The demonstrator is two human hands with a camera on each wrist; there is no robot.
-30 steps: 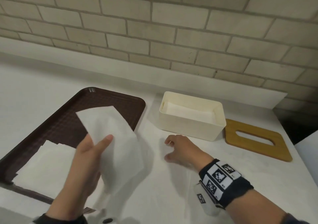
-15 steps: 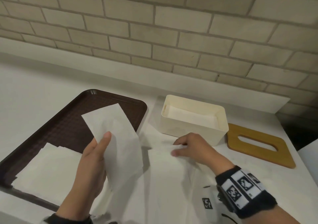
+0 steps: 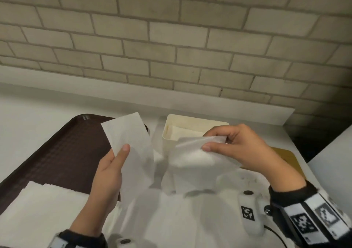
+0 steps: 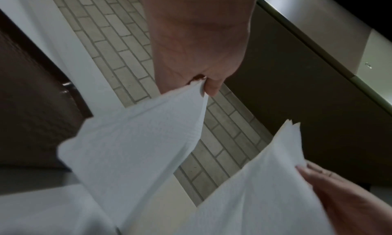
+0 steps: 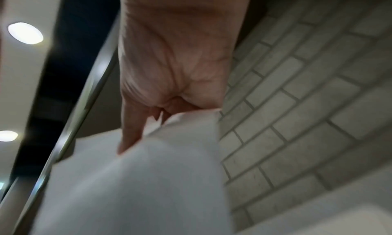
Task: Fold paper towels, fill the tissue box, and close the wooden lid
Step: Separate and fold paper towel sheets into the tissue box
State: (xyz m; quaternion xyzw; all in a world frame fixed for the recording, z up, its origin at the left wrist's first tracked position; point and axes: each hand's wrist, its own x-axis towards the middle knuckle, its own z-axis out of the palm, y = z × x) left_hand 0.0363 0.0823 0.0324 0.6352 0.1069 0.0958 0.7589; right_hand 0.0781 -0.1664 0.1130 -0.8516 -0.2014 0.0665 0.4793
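Observation:
One white paper towel (image 3: 133,148) hangs lifted between my hands, in front of the cream tissue box (image 3: 192,126). My left hand (image 3: 112,164) pinches its left end (image 4: 148,138) above the tray's right edge. My right hand (image 3: 234,145) pinches the other end (image 3: 192,152) (image 5: 148,180) just in front of the box. The box is uncovered, with white paper lying inside it. The wooden lid (image 3: 285,158) lies flat to the right of the box, mostly hidden behind my right hand.
A dark brown tray (image 3: 62,152) at the left holds a stack of flat paper towels (image 3: 42,209) at its near end. The white counter (image 3: 200,219) ends at a brick wall (image 3: 171,38) behind. A dark gap opens past the counter's right end.
My right hand took hold of the towel's free end on the counter and lifted it up in front of the box. My left hand kept its pinch and rose a little.

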